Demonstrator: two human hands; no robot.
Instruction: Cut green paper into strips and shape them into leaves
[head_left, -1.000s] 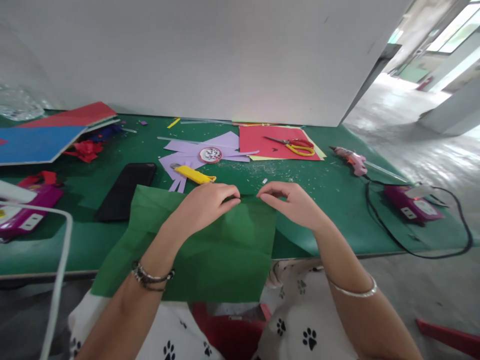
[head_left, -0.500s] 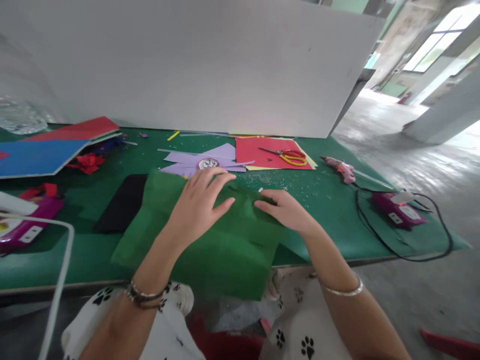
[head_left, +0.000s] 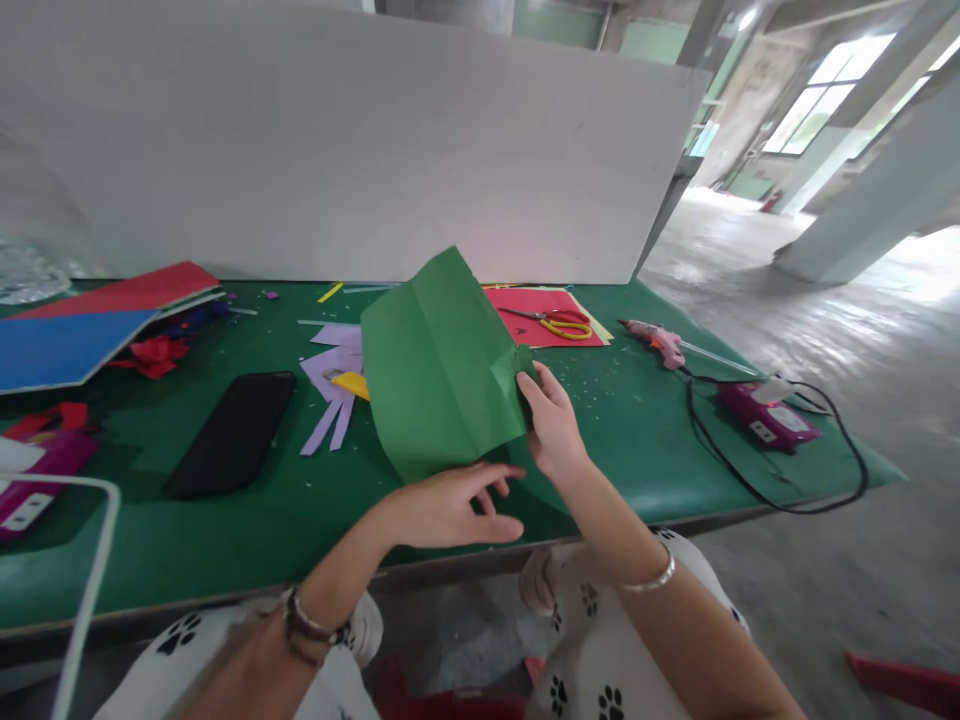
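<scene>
My right hand [head_left: 553, 418] pinches the right edge of a sheet of green paper [head_left: 435, 370], which is tilted up off the table and shows creases. Just below the sheet's lower edge, my left hand [head_left: 457, 505] has its fingers apart and holds nothing. Left of the sheet lie purple paper strips [head_left: 327, 385] with a yellow-handled tool [head_left: 349, 382] on them, partly hidden by the green sheet. A black phone [head_left: 234, 430] rests further left.
Scissors [head_left: 562, 322] lie on red paper [head_left: 536, 300] at the back. At right are a pink glue gun [head_left: 660, 342] and a purple power strip [head_left: 769, 412] with a black cord. Blue and red boards [head_left: 75, 345] sit at left. A white panel [head_left: 360, 150] stands behind.
The green paper, earlier spread low over the table's front edge, is now lifted and turned in my right hand. My left hand has moved down and right. The yellow-handled tool has come into view.
</scene>
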